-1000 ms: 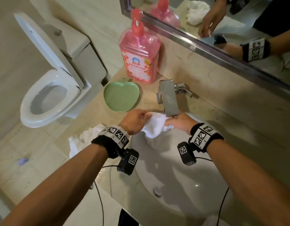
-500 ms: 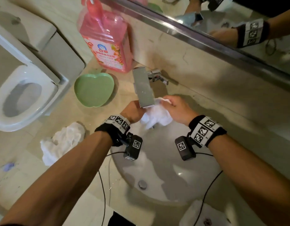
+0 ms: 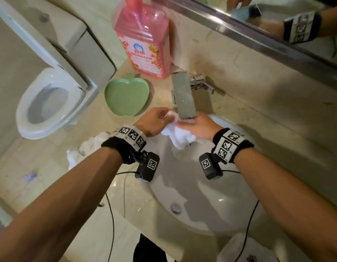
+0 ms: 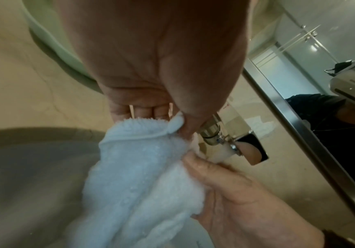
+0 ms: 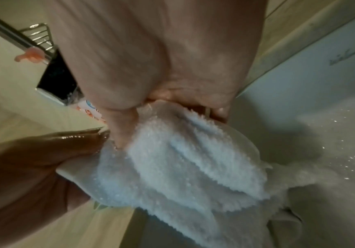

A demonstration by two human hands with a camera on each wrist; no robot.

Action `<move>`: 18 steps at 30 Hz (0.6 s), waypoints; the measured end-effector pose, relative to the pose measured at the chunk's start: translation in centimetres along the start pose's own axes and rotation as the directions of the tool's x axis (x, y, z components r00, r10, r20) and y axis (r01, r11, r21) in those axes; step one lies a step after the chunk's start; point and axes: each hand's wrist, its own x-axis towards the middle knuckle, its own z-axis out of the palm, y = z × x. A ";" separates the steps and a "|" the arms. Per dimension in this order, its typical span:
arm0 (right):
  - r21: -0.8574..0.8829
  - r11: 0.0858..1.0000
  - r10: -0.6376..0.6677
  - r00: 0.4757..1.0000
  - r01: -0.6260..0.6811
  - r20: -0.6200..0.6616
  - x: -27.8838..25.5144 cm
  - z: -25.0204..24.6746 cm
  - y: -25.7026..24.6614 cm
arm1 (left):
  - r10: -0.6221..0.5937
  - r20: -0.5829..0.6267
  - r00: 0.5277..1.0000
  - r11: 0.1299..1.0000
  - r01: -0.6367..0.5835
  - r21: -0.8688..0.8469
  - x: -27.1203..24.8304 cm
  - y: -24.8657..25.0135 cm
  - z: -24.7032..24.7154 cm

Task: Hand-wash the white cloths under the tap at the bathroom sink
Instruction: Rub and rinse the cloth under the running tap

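A wet white cloth [image 3: 180, 137] hangs over the far side of the sink [image 3: 211, 208], just under the flat chrome tap [image 3: 183, 95]. My left hand [image 3: 154, 121] pinches its upper left corner, and the left wrist view shows the thumb and fingers closed on the cloth [image 4: 142, 176]. My right hand [image 3: 199, 127] grips the other end right below the spout, fingers curled into the cloth [image 5: 185, 166]. Water runs from the tap [image 4: 218, 151] onto the cloth. A second white cloth [image 3: 84, 148] lies crumpled on the counter left of the sink.
A pink soap bottle [image 3: 145, 40] stands behind a green apple-shaped dish [image 3: 127, 96] left of the tap. A toilet [image 3: 44, 99] with raised lid is at far left. A mirror [image 3: 277, 25] runs along the back. Another white item [image 3: 245, 250] lies at the counter's front edge.
Both hands stay on the cloth under the tap; the right hand has dropped from beside the spout to just under it, and the left hand has shifted up to the cloth's corner.
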 end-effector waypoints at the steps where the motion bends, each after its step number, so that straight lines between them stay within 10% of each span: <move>1: 0.020 1.000 0.005 1.000 -0.005 -0.028 0.1 0.1 -0.3 | -0.006 -0.040 0.999 1.000 0.007 0.016 -0.1 -0.1 -0.3; 13: -0.243 0.970 0.014 1.000 -0.015 -0.007 -1.3 -1.5 0.5 | -0.035 -0.039 0.999 0.996 0.032 -0.079 1.0 0.7 2.2; 18: 0.003 1.000 0.020 0.992 -0.020 -0.127 -1.6 -2.9 1.4 | -0.088 0.053 0.995 0.953 0.100 -0.288 2.0 1.3 4.1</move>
